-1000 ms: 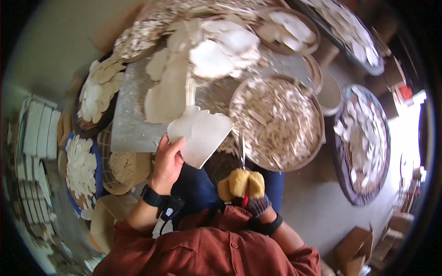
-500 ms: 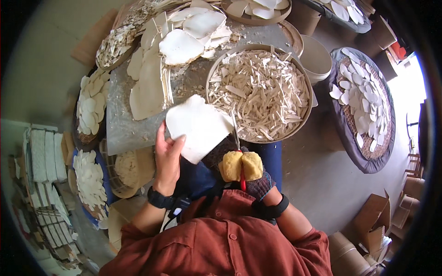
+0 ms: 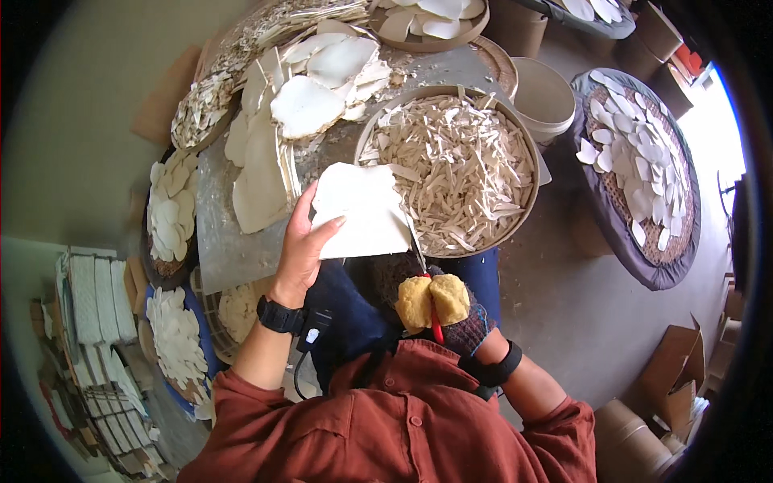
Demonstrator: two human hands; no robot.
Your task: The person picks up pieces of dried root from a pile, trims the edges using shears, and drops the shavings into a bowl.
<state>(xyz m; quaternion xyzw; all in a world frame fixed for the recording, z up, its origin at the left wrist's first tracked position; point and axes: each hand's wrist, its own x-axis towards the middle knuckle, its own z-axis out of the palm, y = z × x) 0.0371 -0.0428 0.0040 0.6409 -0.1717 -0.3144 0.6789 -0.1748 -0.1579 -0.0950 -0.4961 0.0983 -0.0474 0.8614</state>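
A thin, stiff white sheet (image 3: 361,208) is pinched in my left hand (image 3: 296,251), thumb on top and fingers underneath. It has a wavy upper edge and a straight lower one. My right hand (image 3: 469,330), in a dark knitted glove, is closed round a pair of scissors (image 3: 432,304) with yellow padded handles and a red part between them. Their blades point up and away from me, at the right edge of the sheet; whether they touch it I cannot tell. Just beyond lies a round tray (image 3: 535,187) heaped with pale cut strips.
Large white slabs (image 3: 307,106) are piled on the grey table (image 3: 211,245). A white bucket (image 3: 544,97) stands right of the tray. Round racks of white pieces (image 3: 636,165) stand at right and left (image 3: 175,342). An open cardboard box (image 3: 676,366) is at lower right.
My left hand has turned the white sheet so its straight edge now lies nearly level, facing me. The scissors and right hand sit slightly farther right and lower. The whole view has shifted a little.
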